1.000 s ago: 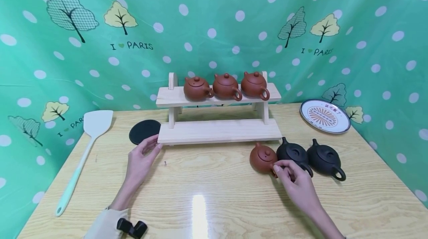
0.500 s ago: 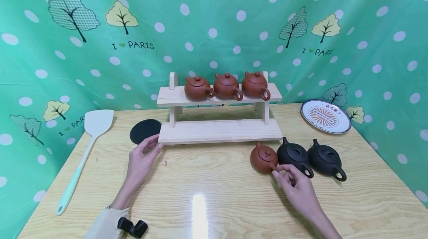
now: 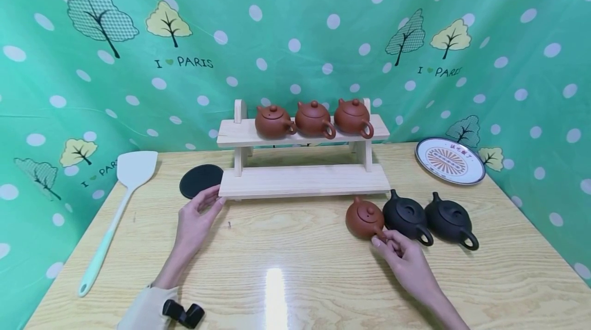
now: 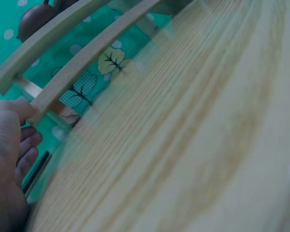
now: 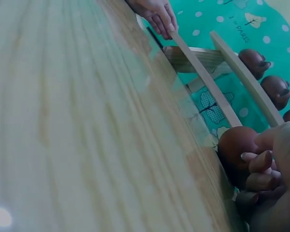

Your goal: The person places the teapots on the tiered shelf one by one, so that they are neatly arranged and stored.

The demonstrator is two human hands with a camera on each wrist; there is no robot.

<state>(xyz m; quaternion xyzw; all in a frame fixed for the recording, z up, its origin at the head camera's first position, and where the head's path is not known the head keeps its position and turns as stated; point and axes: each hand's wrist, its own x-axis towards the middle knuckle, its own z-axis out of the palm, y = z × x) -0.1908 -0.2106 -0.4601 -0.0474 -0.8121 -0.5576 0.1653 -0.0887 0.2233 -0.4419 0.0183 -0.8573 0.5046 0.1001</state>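
Observation:
In the head view a small brown clay teapot (image 3: 364,219) stands on the table in front of the shelf's right end. Thumb and fingers of my right hand (image 3: 406,263) pinch its handle, which they partly cover. The right wrist view shows the teapot's round body (image 5: 235,150) just past the fingers. My left hand (image 3: 196,219) holds the left end of the lower board of a two-tier wooden shelf (image 3: 304,181), thumb at the front edge. On the upper board sit three brown teapots (image 3: 312,120). Two black teapots (image 3: 452,218) stand to the right of my right hand.
A black round mat (image 3: 199,180) lies beside the shelf's left end. At the far left is a white spatula with a mint handle (image 3: 103,248). A patterned plate (image 3: 449,161) rests at the back right, near the green curtain (image 3: 295,22).
My right hand has shifted slightly down and left around the teapot's handle, while the teapot itself stays in place. The left hand keeps its hold on the shelf.

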